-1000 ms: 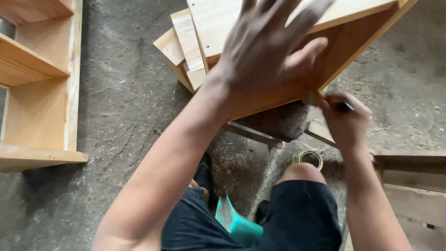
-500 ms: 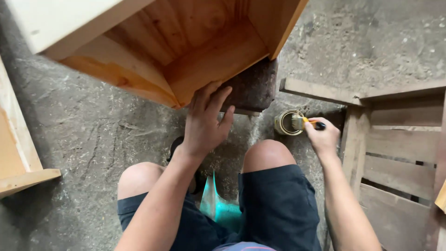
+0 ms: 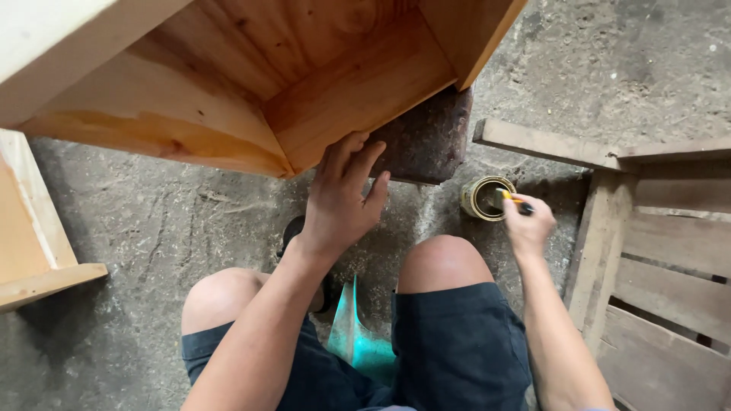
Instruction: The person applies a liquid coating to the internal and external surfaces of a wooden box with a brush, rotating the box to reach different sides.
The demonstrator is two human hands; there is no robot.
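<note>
From my remote seat, I see the left hand (image 3: pixel 344 196) lying flat, fingers spread, against the lower edge of a pale wooden box (image 3: pixel 251 84) that fills the frame from ten to one o'clock, propped on a dark block (image 3: pixel 426 141). At three o'clock the right hand (image 3: pixel 527 224) grips a yellow-handled brush (image 3: pixel 512 200), its tip over a small open tin (image 3: pixel 486 198) standing on the concrete floor (image 3: pixel 152 213). A slatted wooden frame (image 3: pixel 662 243) lies at four o'clock, just beside the tin.

We see the wooden box (image 3: pixel 251 84) resting on a block (image 3: pixel 426 141), the tin (image 3: pixel 486 198) right of it, the pallet (image 3: pixel 670 251) farther right.
</note>
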